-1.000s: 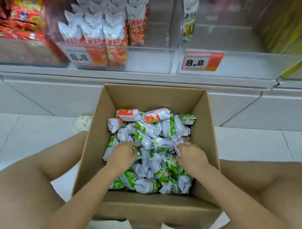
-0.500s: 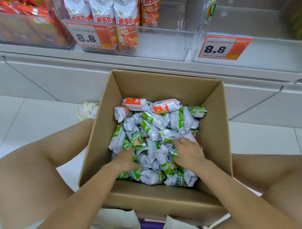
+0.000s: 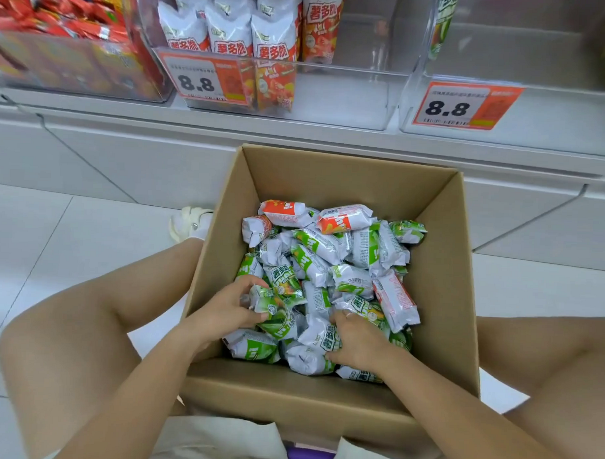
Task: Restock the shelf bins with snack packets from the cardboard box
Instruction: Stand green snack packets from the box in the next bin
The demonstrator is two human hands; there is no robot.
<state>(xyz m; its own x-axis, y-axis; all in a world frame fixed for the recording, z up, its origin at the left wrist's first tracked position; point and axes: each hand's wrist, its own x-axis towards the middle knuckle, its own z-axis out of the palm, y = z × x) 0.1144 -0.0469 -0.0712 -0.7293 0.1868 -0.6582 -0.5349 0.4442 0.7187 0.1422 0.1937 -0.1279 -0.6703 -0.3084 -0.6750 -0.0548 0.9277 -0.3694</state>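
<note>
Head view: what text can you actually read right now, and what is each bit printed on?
"8.8": orange price tag on the middle clear bin.
"8.8": orange price tag on the right clear bin.
"薯多脆": red-and-white packets standing in the middle bin.
"薯多脆": green-and-white packet in the cardboard box.
Small print on both tags and on the other packets: too blurred to read.
</note>
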